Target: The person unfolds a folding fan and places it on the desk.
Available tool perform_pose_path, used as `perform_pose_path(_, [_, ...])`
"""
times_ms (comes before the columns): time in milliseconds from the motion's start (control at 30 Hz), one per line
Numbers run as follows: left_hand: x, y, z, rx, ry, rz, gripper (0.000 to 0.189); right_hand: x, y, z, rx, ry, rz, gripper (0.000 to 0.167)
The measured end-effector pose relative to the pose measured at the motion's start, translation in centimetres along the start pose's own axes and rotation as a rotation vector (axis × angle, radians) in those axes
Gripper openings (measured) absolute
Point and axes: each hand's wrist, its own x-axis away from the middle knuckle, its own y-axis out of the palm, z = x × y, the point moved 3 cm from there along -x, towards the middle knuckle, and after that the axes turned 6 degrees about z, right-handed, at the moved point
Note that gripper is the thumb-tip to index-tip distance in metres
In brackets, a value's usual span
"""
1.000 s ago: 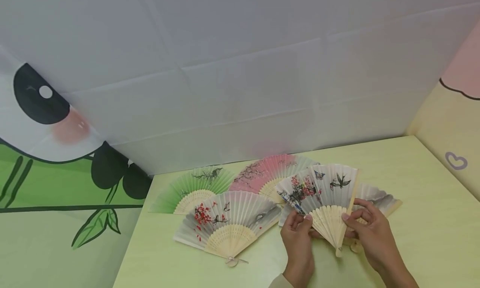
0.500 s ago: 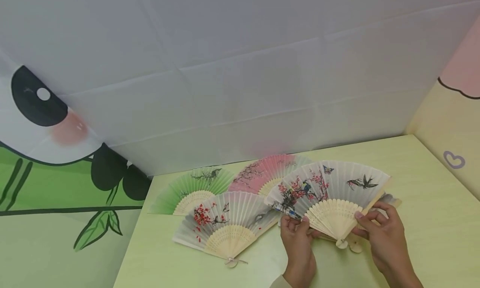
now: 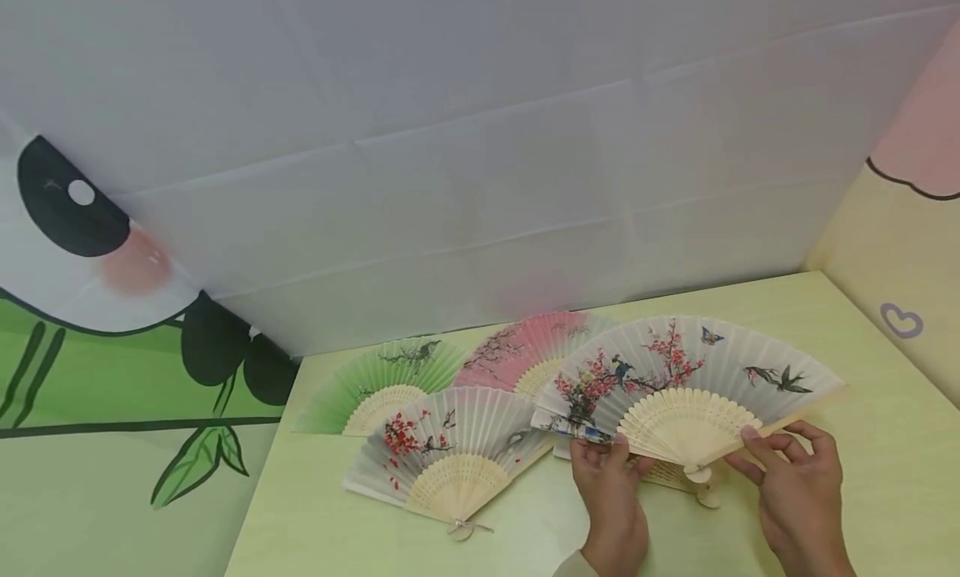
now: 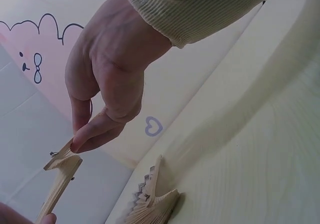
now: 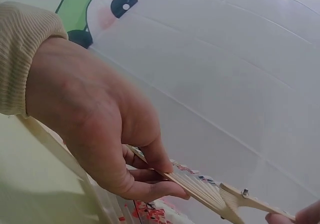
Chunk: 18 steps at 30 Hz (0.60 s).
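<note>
A folding fan [image 3: 675, 368] with red blossoms, birds and a butterfly is spread wide, held above the table. My left hand [image 3: 611, 498] pinches its left guard stick, thumb on top. On the other guard stick, my right hand [image 3: 802, 485] pinches with thumb and fingers. The pivot, with its small metal pin, lies between both hands in the right wrist view, where the left hand [image 5: 95, 109] shows large. The left wrist view has the right hand [image 4: 110, 79] from the side. Beneath the held fan lies another fan [image 3: 667, 475], mostly hidden.
A spread grey-white fan [image 3: 487, 427] with red flowers lies at front left on the pale table [image 3: 300, 527]. Behind it are a green fan [image 3: 412, 364] and a pink fan [image 3: 532, 343]. A white sheet [image 3: 480, 185] rises at the back, with painted walls either side.
The held fan has gone from partly folded to widely spread. My right hand has moved right with its guard stick, while the left hand has shifted slightly right and down.
</note>
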Motion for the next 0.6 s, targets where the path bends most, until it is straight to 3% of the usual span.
perform_pose_path(300, [1.1,1.5,-1.1,0.026,-0.01,0.009,0.028,-1.1,-1.5,-0.8,-0.12,0.009,0.127,0.045])
perform_pose_path(600, [2.7,3.6,-3.6,0.058,-0.041,0.003,0.033,-2.5,-3.7,-3.0,-0.22,0.016,0.22,0.047])
